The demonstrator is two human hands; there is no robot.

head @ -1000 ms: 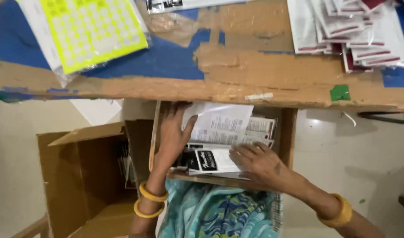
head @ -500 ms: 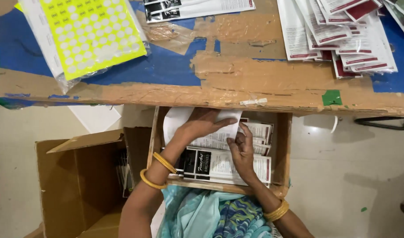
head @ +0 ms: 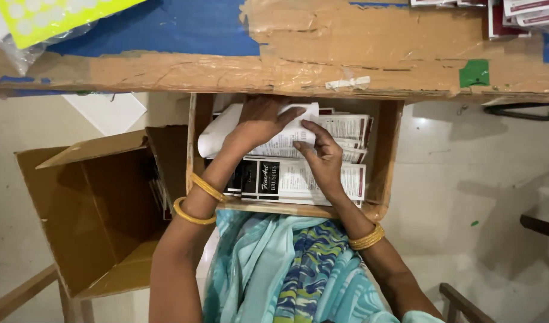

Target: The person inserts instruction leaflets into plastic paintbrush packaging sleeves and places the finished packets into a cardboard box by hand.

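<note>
Both hands work inside a shallow wooden tray (head: pixel 195 137) that sits on the person's lap, its far end tucked under the edge of the table (head: pixel 286 72). The tray holds a stack of flat printed packs (head: pixel 298 179), their long axes running from 9 to 3 o'clock. The left hand (head: pixel 259 122) lies flat on a white pack (head: pixel 226 128) at the top of the stack, toward 12 o'clock, fingers (head: pixel 289 115) spread and stretched toward 3 o'clock, pressing down rather than pinching. The right hand (head: pixel 322 158) sits just at 4 o'clock of it, fingers loosely curled, the tips touching the same pack's near edge; whether they have slipped under it I cannot tell. The left hand is the nearer to that pack and covers most of its middle. The far ends of the packs are hidden under the table edge, and the wrists cover part of the lower ones. At 9 o'clock an open cardboard box (head: pixel 95 209) stands on the floor, its contents dark and hard to make out.
</note>
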